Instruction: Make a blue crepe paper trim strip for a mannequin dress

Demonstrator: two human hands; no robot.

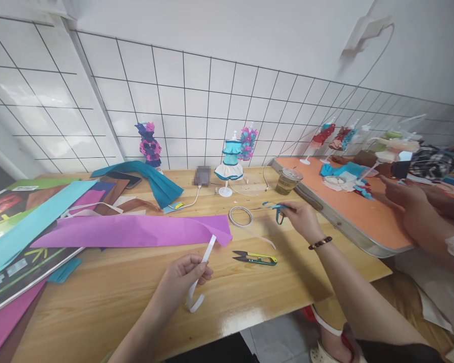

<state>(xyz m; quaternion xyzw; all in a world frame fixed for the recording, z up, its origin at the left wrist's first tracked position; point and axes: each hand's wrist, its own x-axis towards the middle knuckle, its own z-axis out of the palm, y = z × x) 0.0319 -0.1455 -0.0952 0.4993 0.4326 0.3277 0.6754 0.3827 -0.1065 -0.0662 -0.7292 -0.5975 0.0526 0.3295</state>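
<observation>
My left hand (191, 272) pinches a narrow white strip (209, 249) between thumb and fingers; its lower end curls under the hand. The strip's top end reaches the edge of a long purple-pink sheet (147, 231) lying flat. Farther right, my right hand (301, 218) is closed on a thin blue strip (279, 216) that loops down above the table. Between both hands lie thread snips (254, 257) with yellow and green handles. A roll of white tape (241, 216) rests behind the snips, a loose end trailing right.
Small dress forms in ruffled dresses stand at the back, one in a turquoise and white dress (231, 156). A lidded cup (288, 180) stands by an orange-topped table (363, 217), where another person's hands (408, 196) are. Teal cloth (151, 181) and magazines (26, 252) lie left.
</observation>
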